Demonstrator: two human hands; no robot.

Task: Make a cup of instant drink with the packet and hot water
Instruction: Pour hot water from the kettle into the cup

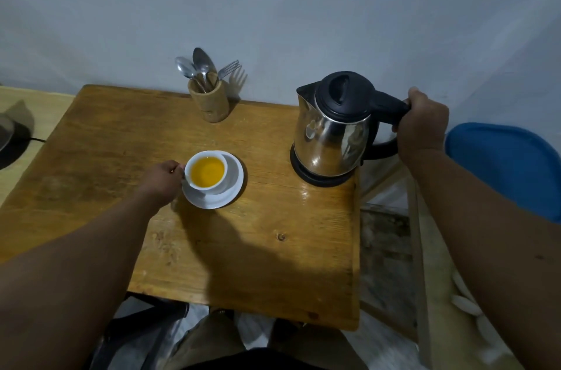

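One white cup [205, 173] of orange drink sits on one saucer [226, 193] mid-desk [273, 263]. The left hand [164, 180] pinches its handle. The right hand [423, 124] grips the one steel kettle [332, 136], on its base. One holder [209, 101] carries three spoons and a fork.

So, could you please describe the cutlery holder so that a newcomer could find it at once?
Start at the wooden table and look to its far edge by the wall. There, left of the kettle, stands the holder, a short wooden cylinder. It alone has spoons and a fork sticking up out of it.
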